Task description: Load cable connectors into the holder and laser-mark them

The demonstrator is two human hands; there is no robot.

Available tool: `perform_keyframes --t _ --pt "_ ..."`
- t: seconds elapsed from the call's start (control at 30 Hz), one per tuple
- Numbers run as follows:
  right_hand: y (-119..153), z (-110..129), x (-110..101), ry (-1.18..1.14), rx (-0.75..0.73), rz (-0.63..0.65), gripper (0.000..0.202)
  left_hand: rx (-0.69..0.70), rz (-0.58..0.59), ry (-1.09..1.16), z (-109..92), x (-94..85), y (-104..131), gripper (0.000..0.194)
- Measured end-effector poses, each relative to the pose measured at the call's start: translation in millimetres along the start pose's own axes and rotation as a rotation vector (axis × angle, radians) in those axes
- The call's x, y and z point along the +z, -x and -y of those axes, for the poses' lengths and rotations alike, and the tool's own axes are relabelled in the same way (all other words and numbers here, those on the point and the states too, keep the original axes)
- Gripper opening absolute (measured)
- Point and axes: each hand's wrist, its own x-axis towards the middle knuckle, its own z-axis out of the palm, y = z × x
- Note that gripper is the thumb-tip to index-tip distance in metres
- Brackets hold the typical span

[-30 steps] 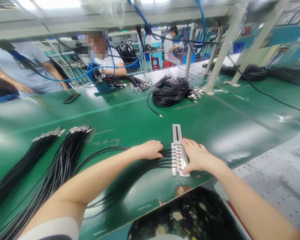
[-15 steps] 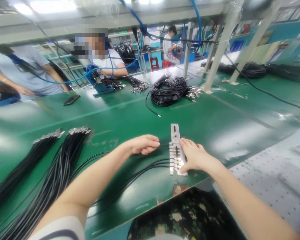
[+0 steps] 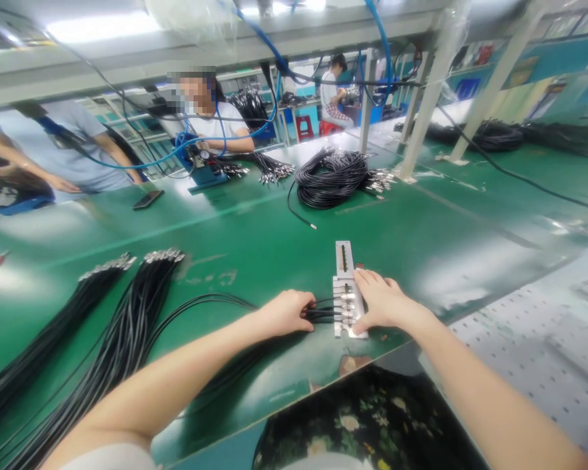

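My left hand (image 3: 289, 312) is curled around several thin black cables (image 3: 319, 316) just left of a silvery metal fixture (image 3: 343, 261). The cables' metal ends sit in slots along the fixture's left side. On the fixture's right edge lies my right hand (image 3: 385, 301), thumb at the lower end and fingers higher up, gripping it against the table. Beyond my left wrist, more cable (image 3: 206, 299) curves back toward the left. Part of the fixture's right side is hidden under my right hand.
Two long bundles of black cables (image 3: 142, 313) lie on the green table (image 3: 255, 248) at left. A coiled cable heap (image 3: 330, 179), a phone (image 3: 147, 199) and a blue press (image 3: 208, 171) stand farther back. White posts (image 3: 426, 104) rise at right. Co-workers sit across.
My left hand has come down and slightly toward me, from above the cables to closing around them beside the fixture. My right hand stays on the fixture.
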Motion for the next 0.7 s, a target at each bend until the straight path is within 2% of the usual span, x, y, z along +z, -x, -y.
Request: perform_keyframes --t 0.1,0.17,0.3,0.37,0.43,0.53,0.6,0.7 --pt "0.3 0.0 -0.2 -0.012 -0.011 -0.001 0.122 -0.015 0.080 0.026 0.0 -4.1 -7.5 0.012" --pt "0.7 0.9 -1.1 -0.019 -0.012 0.002 0.122 -0.038 0.169 0.150 2.6 -6.7 -13.1 0.008" --pt "1.5 5.6 -5.3 -0.024 0.024 0.038 0.122 -0.137 0.304 0.599 9.3 -15.7 -16.8 0.025" --pt "1.9 8.0 -7.9 -0.018 0.051 0.062 0.121 -0.145 0.282 0.803 9.5 -29.5 -11.5 0.035" --pt "2.2 9.1 -9.6 -0.013 0.058 0.066 0.120 -0.096 0.120 0.916 7.3 -53.1 0.2 0.039" --pt "2.9 7.3 -8.2 0.000 0.031 0.029 0.118 -0.071 -0.223 0.823 2.7 -102.5 34.1 0.038" --pt "2.6 4.2 -4.8 0.029 0.030 -0.003 0.114 -0.128 -0.434 0.642 -0.7 -138.8 71.1 0.039" --pt "-3.3 -4.9 3.2 0.094 0.033 -0.055 0.107 -0.248 -0.769 0.251 -9.7 -188.9 143.4 0.050"
